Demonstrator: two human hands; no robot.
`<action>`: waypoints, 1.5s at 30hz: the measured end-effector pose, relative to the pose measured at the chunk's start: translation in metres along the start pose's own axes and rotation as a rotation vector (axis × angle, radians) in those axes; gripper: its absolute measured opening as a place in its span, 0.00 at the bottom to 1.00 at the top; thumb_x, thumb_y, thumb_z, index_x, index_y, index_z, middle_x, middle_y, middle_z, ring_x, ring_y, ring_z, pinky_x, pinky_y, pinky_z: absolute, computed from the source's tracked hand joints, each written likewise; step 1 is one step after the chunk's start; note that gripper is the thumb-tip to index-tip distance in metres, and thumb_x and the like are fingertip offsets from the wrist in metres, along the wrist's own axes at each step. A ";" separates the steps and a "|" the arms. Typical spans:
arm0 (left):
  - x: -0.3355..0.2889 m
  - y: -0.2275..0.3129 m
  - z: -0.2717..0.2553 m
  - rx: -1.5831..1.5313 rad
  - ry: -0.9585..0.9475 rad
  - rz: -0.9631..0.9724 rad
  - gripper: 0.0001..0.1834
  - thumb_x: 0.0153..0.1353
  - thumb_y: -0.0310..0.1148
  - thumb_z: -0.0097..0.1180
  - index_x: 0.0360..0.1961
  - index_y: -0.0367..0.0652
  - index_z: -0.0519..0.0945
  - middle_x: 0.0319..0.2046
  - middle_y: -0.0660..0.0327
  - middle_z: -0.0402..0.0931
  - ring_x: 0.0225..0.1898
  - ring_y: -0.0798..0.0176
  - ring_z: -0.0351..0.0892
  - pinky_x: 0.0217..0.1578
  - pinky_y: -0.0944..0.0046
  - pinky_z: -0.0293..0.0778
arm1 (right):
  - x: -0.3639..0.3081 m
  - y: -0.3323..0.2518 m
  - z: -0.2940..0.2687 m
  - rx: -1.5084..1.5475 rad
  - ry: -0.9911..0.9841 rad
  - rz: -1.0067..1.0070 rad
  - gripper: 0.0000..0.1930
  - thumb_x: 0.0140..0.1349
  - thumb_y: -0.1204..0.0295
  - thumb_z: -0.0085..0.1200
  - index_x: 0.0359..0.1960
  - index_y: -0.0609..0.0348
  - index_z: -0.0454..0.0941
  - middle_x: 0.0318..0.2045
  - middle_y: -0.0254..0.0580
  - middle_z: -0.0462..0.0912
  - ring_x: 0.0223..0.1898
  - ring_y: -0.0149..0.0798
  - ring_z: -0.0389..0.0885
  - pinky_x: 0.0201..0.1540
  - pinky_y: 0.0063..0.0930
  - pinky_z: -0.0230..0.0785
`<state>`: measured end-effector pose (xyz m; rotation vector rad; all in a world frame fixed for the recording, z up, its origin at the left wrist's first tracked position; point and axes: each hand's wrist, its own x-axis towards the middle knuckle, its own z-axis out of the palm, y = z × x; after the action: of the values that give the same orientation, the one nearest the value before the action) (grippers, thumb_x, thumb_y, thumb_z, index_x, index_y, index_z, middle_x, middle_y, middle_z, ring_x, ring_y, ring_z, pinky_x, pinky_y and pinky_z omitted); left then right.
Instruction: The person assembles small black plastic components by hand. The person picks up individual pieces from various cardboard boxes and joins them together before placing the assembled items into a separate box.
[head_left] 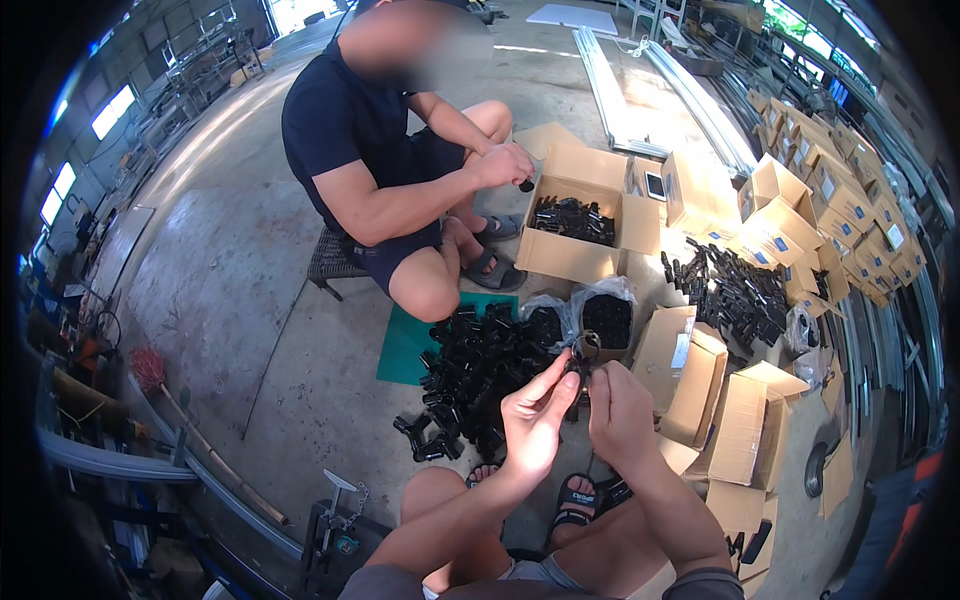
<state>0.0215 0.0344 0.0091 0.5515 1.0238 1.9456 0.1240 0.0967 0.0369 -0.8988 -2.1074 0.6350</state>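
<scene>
Both my hands are raised in front of me, close together, over the near edge of a heap of black parts (470, 365). A small dark part (584, 385) with a ring-like top sits between them; its exact kind cannot be made out. My left hand (535, 425) pinches it with thumb and fingers from the left. My right hand (620, 412), fingers curled in, grips it from the right. Just beyond stand a plastic-lined box of small black pieces (606, 318) and a clear bag of black pieces (546, 325).
Across from me a seated person (340, 150) holds a small black item over an open carton (570, 255) of black parts. Empty-looking cartons (680, 375) stand at my right, near another black heap (730, 290). Stacked boxes (840, 190) and metal profiles line the right. A broom (220, 440) lies left.
</scene>
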 end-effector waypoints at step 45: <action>-0.003 0.001 0.003 -0.050 -0.016 -0.061 0.19 0.68 0.24 0.57 0.60 0.36 0.77 0.46 0.60 0.82 0.44 0.74 0.78 0.50 0.71 0.74 | -0.006 0.010 -0.001 0.121 -0.071 0.168 0.09 0.67 0.69 0.54 0.32 0.63 0.75 0.23 0.48 0.77 0.24 0.46 0.78 0.29 0.35 0.69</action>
<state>0.0246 0.0326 0.0115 0.5011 0.9692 1.9046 0.1317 0.0990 0.0280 -1.0041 -2.0452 0.8835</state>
